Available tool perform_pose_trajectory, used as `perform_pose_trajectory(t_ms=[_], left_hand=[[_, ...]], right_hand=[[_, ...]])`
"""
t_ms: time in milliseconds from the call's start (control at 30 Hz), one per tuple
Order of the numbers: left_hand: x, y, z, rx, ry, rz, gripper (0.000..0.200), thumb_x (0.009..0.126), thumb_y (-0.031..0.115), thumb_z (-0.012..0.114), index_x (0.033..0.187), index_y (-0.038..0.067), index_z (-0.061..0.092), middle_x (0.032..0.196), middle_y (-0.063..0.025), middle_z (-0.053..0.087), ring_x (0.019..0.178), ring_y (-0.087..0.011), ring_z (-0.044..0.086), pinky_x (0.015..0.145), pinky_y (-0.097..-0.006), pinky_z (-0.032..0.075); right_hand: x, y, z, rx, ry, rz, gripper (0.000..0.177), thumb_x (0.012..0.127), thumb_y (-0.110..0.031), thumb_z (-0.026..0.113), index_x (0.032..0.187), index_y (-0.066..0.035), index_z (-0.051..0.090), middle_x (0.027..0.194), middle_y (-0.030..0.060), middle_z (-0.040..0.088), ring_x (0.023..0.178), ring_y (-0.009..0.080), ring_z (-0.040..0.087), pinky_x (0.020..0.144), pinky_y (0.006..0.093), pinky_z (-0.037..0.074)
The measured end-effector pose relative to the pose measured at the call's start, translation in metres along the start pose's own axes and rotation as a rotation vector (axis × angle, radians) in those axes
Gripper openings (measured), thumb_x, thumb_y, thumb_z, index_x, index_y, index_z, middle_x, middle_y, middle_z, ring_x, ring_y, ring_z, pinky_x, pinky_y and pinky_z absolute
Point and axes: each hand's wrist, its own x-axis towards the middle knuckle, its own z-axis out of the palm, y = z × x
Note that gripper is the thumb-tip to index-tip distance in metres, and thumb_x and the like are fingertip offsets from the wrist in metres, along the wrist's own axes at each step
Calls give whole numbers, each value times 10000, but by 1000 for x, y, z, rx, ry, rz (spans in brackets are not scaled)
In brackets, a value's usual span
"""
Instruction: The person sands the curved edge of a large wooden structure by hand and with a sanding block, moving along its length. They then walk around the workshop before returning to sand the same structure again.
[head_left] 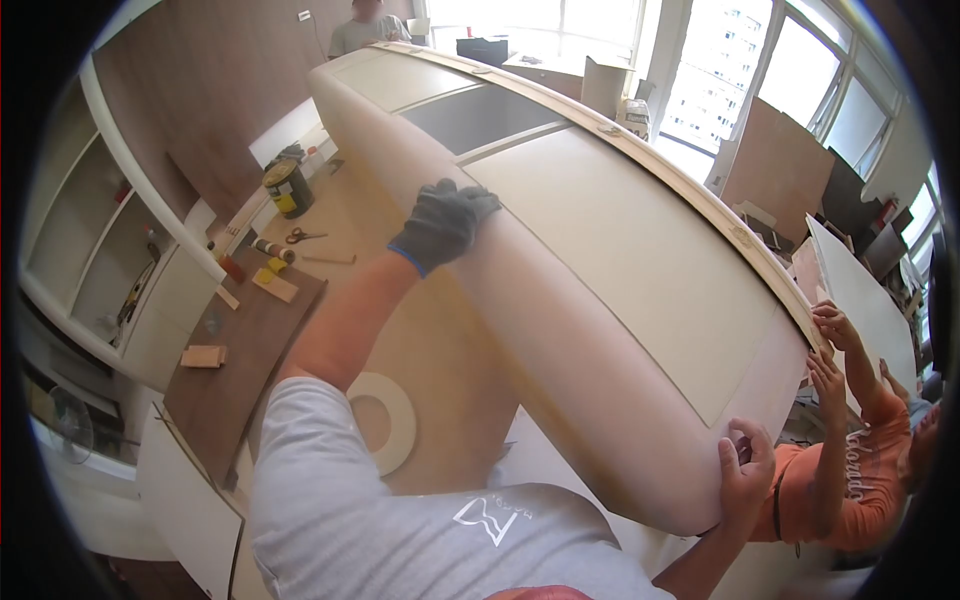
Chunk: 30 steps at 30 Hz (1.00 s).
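Observation:
A long, pale furniture panel [610, 260] with a thick rounded edge stands tilted across the view. A dark grey rectangle [480, 117] is set in its face. My left hand [445, 222], in a dark grey glove with a blue cuff, grips the rounded side near the middle. Bare, my right hand [745, 465] is curled against the near rounded corner; its hold underneath is partly hidden. On the right, a co-worker's hands [830, 350] touch the panel's far edge strip [730, 225]. Another person [365, 35] stands at the panel's far end.
Left of the panel, the wooden worktop [400, 310] carries a can [288, 190], scissors [303, 236], a roll [272, 250], a wood block [204, 356] and a pale ring [400, 425]. Shelving [100, 230] stands at left. Boards [780, 165] lean near the windows at right.

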Motion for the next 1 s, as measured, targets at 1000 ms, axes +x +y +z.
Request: perform_pose_trajectory(t_ms=[1000], left_hand=[[3,-6,17,-125,75,48,309,930,146,588,1138,261,786,1218,3,782,985,-358,706,888,-489,584]], right_hand=[[-2,8,-3,34,-28,40,324,861,-47,782,1176,-21,712,991,16,626,826,127,526,758,275,460]])
